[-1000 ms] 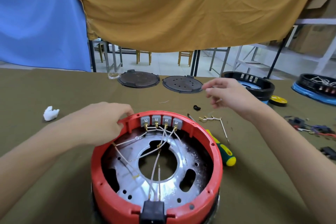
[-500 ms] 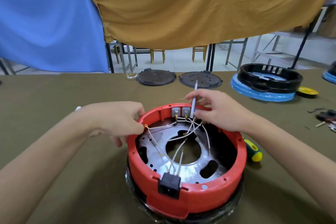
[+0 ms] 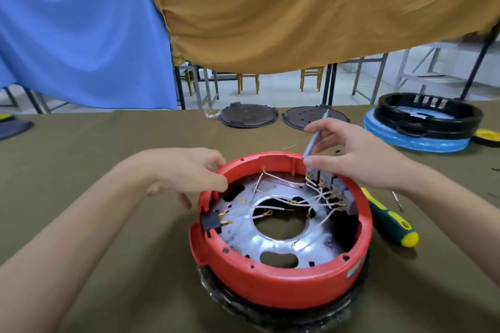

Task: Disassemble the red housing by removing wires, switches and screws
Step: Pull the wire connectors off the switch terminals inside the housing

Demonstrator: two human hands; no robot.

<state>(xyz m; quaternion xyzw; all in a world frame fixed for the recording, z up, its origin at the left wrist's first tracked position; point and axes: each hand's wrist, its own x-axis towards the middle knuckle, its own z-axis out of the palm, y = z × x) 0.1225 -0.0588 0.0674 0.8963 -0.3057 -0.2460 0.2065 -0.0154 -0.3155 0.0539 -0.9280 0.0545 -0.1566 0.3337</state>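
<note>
The round red housing sits in front of me on the table, open side up, with a silver metal plate inside. White wires cross the plate toward a row of grey switches on the far right wall and a black socket on the left wall. My left hand grips the housing's far left rim. My right hand pinches a thin grey metal tool, tip down just above the switches.
A green and yellow screwdriver lies right of the housing. Two dark round lids lie at the table's far edge. A black ring on a blue base stands at the far right. Blue and ochre cloths hang behind.
The housing has turned, so the black socket went from the front to the left and the switches to the right. My right hand rose a little with the tool.
</note>
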